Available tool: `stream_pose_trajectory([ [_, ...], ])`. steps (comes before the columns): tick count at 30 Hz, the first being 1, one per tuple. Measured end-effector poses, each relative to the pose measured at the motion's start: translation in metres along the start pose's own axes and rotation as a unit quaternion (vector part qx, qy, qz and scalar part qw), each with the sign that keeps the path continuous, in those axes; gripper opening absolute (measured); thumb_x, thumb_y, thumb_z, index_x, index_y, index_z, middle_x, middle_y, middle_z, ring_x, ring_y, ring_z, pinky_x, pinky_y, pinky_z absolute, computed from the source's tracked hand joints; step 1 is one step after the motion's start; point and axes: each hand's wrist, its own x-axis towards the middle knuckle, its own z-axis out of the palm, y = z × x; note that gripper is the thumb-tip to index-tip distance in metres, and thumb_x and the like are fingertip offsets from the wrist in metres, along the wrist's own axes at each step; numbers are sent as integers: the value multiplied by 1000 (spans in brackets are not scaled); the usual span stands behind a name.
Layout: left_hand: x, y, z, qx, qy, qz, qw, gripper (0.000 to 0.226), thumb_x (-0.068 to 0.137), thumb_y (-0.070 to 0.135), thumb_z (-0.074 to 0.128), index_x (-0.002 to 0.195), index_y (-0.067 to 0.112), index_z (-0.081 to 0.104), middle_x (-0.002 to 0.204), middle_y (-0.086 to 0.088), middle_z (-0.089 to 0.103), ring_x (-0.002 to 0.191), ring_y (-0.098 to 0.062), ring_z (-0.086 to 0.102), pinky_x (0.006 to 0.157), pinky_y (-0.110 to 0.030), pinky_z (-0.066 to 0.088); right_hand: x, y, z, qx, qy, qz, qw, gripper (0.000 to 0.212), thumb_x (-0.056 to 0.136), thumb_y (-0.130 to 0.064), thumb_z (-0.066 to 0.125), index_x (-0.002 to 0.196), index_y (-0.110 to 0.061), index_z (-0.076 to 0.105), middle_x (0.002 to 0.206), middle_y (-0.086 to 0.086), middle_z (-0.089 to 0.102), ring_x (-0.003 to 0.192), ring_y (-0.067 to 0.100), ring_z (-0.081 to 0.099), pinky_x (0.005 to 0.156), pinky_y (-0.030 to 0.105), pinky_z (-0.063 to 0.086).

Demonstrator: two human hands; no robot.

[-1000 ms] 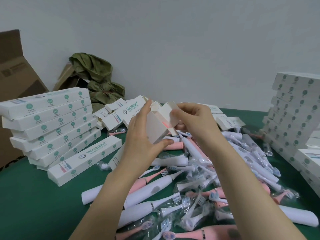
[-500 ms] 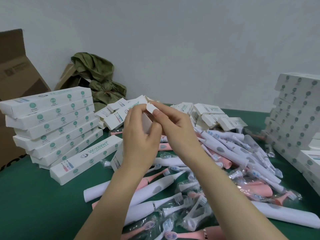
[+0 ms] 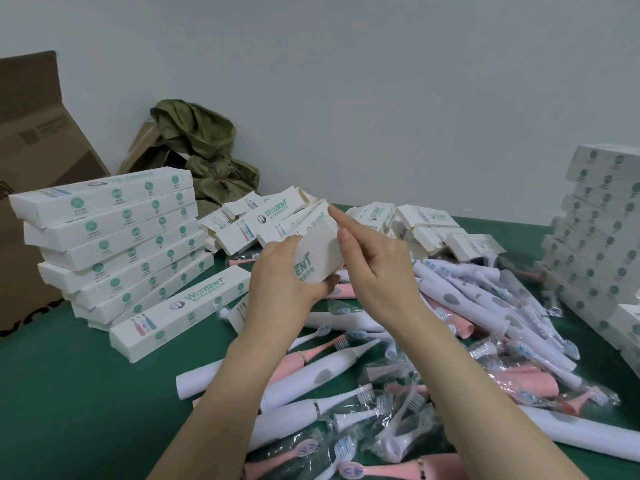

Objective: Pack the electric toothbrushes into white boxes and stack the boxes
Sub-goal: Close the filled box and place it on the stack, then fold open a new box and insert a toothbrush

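Partly hidden white box | left hand grips | right hand apparently pinches

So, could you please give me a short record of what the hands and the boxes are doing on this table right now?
left hand: grips the held box
right hand: thumb and index finger on that box's end
left stack: closed boxes, piled at the left
right stack: closed boxes, at the right edge
loose toothbrushes: white and pink, heaped on the green table
open boxes: flaps open, behind the heap
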Motion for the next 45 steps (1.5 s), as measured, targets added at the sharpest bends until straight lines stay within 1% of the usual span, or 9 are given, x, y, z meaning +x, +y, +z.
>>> stream_pose_trajectory([
  [5,1,-1,-1,-18,6,2,1000,48,66,26,81,106,9,62,98,-9,59,85,-19,49,62,-22,28,-5,-3,9,-49,-16,-21,998,41,98,-17,45,139,-12,48,117,10,65,102,17,57,85,12,35],
  [12,2,-3,1,-38,-10,-13,999,46,69,30,78,107,11,61,99,-7,58,89,-21,54,69,-27,39,-5,-2,9,-59,-60,-25,996,42,101,-14,41,143,-12,40,140,6,50,127,15,45,105,20,31],
  [17,-3,6,10,4,16,-6,1000,84,70,33,80,140,15,38,126,-5,47,120,-23,39,102,-32,30,2,-3,5,-33,32,-8,999,36,99,-10,44,135,-8,51,118,4,62,104,9,54,90,7,34],
  [20,-9,13,13,77,60,56,994,86,71,31,80,142,19,33,124,-1,47,116,-21,37,96,-29,26,8,-3,-5,7,95,53,994,36,101,-19,41,134,-16,54,124,-6,60,105,-9,47,87,-3,31],
  [25,14,-3,-13,165,66,76,981,79,81,40,70,146,31,26,115,-1,53,104,-24,48,75,-33,31,12,4,-9,174,98,210,957,25,102,-31,35,116,-26,55,117,-2,62,106,14,61,99,40,47],
  [29,53,-40,-42,310,-77,-54,946,87,81,39,71,149,32,19,128,-11,47,114,-31,46,78,-36,38,2,22,-5,28,-36,291,956,20,93,-19,48,111,-18,56,103,1,64,93,17,61,84,37,51],
  [34,64,-96,-56,368,-258,-132,884,75,74,35,79,138,19,42,135,-9,48,119,-26,47,96,-36,43,-10,29,12,-151,-183,261,936,16,90,-15,46,98,-14,61,89,2,64,74,12,57,58,26,42],
  [37,65,-114,-58,362,-272,-145,880,73,71,38,80,133,16,47,131,-5,54,114,-23,52,94,-33,44,-13,32,19,-210,-255,243,912,24,92,-15,44,95,-5,65,85,9,65,75,23,58,62,28,43],
  [45,69,-125,-55,388,-262,-132,873,72,73,47,76,131,17,46,130,-5,54,115,-24,50,92,-33,44,-16,35,21,-235,-266,220,908,24,92,-14,41,69,-13,47,64,0,49,58,15,44,49,25,33],
])
